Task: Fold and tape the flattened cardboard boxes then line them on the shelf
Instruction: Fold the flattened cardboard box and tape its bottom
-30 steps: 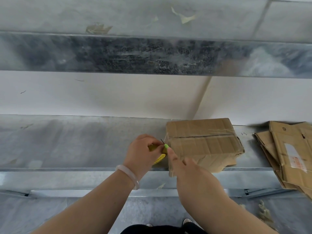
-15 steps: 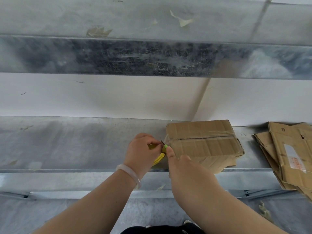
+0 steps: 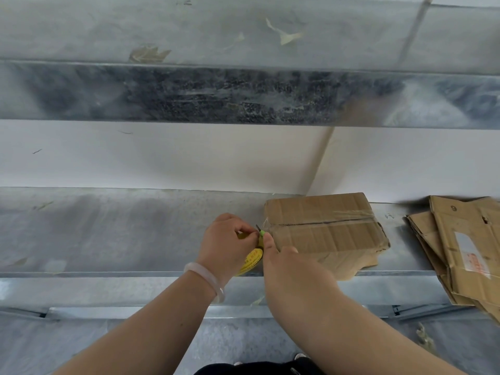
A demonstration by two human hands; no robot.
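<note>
Box: folded up, centre-right of the frame, resting on the metal shelf near its front edge. Brown, creased; lower flaps ragged and sticking out at the near side.
Clear tape: runs along the top seam, left end to right end; wrinkled near the right corner.
Step (judged): taping, at the cut-off. The strip looks laid down and is yet to be parted from the roll at the box's left end.
Left hand: grip clamped round the yellow tape roll; its green cutter sits just beside the box's left end.
Right hand: thumb up against the box's left end by the cutter. Fingers hidden behind the hand, so cannot tell the grip.
Next move (judged): tear the tape against the cutter, press the loose tail down, slide the box into line.
Flattened boxes: stack at right edge of the frame, same shelf, unfolded.
</note>
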